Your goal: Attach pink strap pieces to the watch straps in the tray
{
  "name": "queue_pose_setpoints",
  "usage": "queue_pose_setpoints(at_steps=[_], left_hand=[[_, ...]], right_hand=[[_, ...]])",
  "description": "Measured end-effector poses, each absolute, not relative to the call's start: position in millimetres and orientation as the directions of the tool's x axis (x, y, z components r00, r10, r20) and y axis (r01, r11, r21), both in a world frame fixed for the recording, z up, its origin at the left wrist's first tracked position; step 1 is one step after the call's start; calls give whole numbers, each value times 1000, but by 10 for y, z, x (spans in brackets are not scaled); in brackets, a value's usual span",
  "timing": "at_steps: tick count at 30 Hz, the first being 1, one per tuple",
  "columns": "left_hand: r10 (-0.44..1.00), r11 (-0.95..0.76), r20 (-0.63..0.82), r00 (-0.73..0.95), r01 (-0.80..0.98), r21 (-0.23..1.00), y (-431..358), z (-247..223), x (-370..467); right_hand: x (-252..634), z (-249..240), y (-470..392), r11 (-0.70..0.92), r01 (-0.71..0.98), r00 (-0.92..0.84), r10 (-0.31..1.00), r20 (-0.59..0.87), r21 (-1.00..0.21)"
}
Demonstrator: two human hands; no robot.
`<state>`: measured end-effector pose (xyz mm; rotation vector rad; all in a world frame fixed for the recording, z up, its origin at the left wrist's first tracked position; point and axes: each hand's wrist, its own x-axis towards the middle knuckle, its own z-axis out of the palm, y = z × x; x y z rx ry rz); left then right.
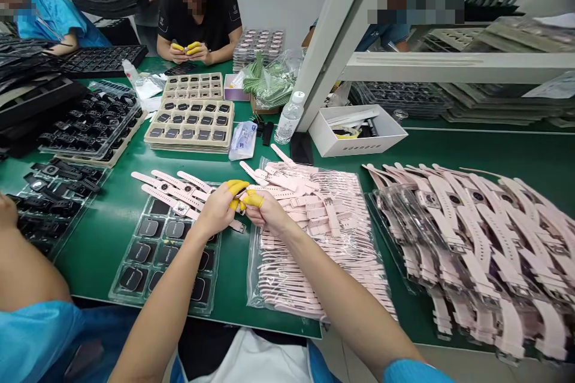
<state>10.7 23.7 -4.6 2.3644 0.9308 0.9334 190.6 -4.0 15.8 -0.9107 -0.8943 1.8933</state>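
Observation:
My left hand (221, 208) and my right hand (265, 209) meet over the table, with yellow covers on several fingertips. Both are closed around a small dark piece (243, 192), mostly hidden by the fingers. Beneath my left hand and forearm lies a clear plastic tray (123, 269) of square dark watch faces. Across its far end rest several watches with pink straps (182, 208). Below and right of my right hand, a clear bag of pink watch straps (323, 275) lies flat, with loose pink straps (309, 197) on top.
Stacked trays of pink-strapped watches (476, 239) fill the right side. Black watches in trays (90, 122) stand left. Beige trays (191, 142), a water bottle (290, 118) and a white box (359, 142) stand farther back. Co-workers sit left and opposite; a white frame post (335, 42) rises behind.

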Motion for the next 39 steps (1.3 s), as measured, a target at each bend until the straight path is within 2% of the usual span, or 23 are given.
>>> queue_pose_setpoints(at_steps=[4,10,17,25,27,33,36,39], left_hand=[[738,-659,405,540,445,606,239,-53,114],[745,-649,396,537,447,615,237,-61,143],[743,-613,320,588,406,678,190,99,135],[745,-657,266,612,603,453,162,135,158],[745,-651,261,614,584,485,159,153,154],[772,-577,278,572,446,684,166,143,102],[833,-480,277,479,377,792,192,84,88],[896,-404,311,317,293,866,217,51,121]], right_hand=[[1898,159,-36,-422,-392,-364,887,-283,-818],[1911,100,-5,-490,-413,-415,851,-321,-768],[1917,86,35,-541,-444,-412,831,-373,-714],[1885,125,-12,-567,-319,-345,816,-464,-759],[1883,126,-19,-564,-311,-350,816,-460,-765],[1910,106,4,-556,-333,-402,814,-419,-761],[1906,115,28,-549,-386,-441,816,-374,-742],[1889,131,32,-468,-451,-429,860,-276,-760]])
